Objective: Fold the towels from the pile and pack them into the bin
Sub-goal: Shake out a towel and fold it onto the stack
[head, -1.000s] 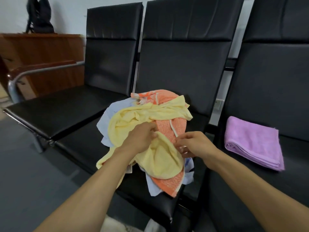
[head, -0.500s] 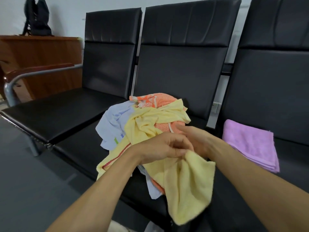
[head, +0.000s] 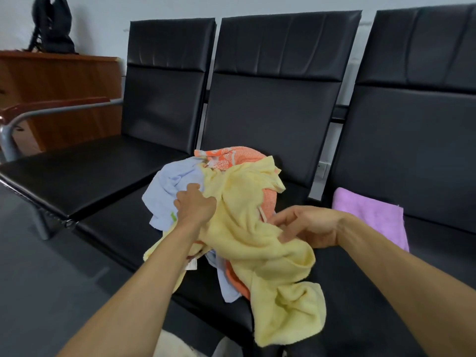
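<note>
- While the pile [head: 226, 181] of loose towels is lying on the middle seat of the black bench [head: 270, 112], the person's left hand [head: 195, 206] is gripping the yellow towel [head: 247, 233] high up on the heap, with the fingers curled into the cloth.
- The right hand [head: 306, 226] is holding the same yellow towel lower down, and its fingers are narrowing onto a fold with the thumb above.
- Between the two hands the yellow towel is sagging, and its free end is hanging past the front edge of the seat.
- The orange towel [head: 242, 157] is lying at the back of the pile and showing again beneath the yellow one near the front.
- The light blue towel [head: 172, 184] is lying on the left side of the pile, touching the left hand's knuckles.
- The purple towel [head: 371, 217] is lying folded flat on the right seat, apart from the pile and just behind the right wrist.
- A wooden cabinet [head: 59, 94] is standing at the far left behind the bench's armrest [head: 56, 106], and a dark bag [head: 51, 27] is sitting on top of it.
</note>
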{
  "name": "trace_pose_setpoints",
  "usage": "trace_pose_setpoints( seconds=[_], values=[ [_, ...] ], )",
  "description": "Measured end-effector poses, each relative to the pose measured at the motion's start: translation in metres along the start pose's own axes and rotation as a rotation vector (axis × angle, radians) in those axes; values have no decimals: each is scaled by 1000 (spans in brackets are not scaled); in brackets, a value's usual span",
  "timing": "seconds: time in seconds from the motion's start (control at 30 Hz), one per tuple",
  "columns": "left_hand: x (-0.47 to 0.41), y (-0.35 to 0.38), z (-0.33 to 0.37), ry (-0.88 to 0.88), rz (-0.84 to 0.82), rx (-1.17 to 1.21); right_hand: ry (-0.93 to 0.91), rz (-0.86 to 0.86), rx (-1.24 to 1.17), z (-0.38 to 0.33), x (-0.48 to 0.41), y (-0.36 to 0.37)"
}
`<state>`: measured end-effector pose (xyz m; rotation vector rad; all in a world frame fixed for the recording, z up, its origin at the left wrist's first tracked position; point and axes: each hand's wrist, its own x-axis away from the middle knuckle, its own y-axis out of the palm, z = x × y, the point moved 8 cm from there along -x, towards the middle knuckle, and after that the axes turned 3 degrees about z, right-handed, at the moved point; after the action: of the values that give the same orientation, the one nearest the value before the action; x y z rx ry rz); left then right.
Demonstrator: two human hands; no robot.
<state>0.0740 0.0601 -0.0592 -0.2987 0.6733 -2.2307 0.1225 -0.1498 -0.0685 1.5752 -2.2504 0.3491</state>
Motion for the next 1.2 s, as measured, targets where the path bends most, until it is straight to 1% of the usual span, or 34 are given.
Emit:
trace_pose_setpoints(
  seconds=[0.07, 0.1, 0.13, 0.17, 0.23, 0.27, 0.3, 0.43, 0.5, 0.6, 0.63, 0.7, 0.77, 0.8, 0.87, 0.93, 1.0, 1.03, 1.07, 1.1, 1.2],
  values=[
    [0, 3, -8, -49, -43, -136, 42, -9, 75, 6, 6, 0],
    [0, 5, -11, -61, -64, -177, 52, 42, 93, 8, 4, -4],
    [0, 9, -14, -63, -86, -206, 53, 145, 111, 9, 1, -12],
    [0, 11, -15, -54, -94, -233, 45, 285, 131, 9, -4, -22],
    [-1, 12, -14, -1, -59, -338, 24, 567, 168, 7, -11, -40],
    [-1, 12, -12, 39, -33, -401, 18, 654, 172, 5, -15, -43],
    [-2, 12, -10, 77, -12, -452, 14, 700, 163, 4, -19, -43],
    [-5, 18, -9, 152, -24, -563, 52, 798, 264, 0, -37, -36],
    [-5, 18, -5, 173, -21, -527, 50, 861, 260, 0, -42, -37],
    [-4, 11, 1, 127, 11, -341, -18, 940, 157, -5, -41, -39],
    [-4, 9, 2, 127, 26, -316, -55, 966, 131, -10, -37, -39],
    [-2, 6, 5, 170, 69, -346, -129, 999, 64, -22, -27, -36],
    [-3, -1, 10, 225, 172, -349, -181, 1018, -96, -28, -17, -34],
    [1, -8, 17, 260, 233, -279, -204, 1008, -226, -30, -12, -32],
    [8, -18, 31, 278, 278, 17, -242, 980, -476, -31, 0, -30],
    [15, -17, 38, 117, 179, 400, -273, 977, -564, -36, 14, -32],
    [29, -6, 47, -64, 45, 707, -302, 1005, -564, -45, 30, -36],
    [36, 1, 54, -104, -28, 833, -309, 1017, -545, -50, 38, -38],
    [43, 6, 65, -108, -89, 919, -313, 1030, -517, -55, 46, -41],
    [50, 7, 79, -67, -146, 953, -319, 1038, -485, -63, 57, -42],
    [71, -6, 123, 48, -252, 934, -399, 1109, -403, -90, 104, -50]
  ],
)
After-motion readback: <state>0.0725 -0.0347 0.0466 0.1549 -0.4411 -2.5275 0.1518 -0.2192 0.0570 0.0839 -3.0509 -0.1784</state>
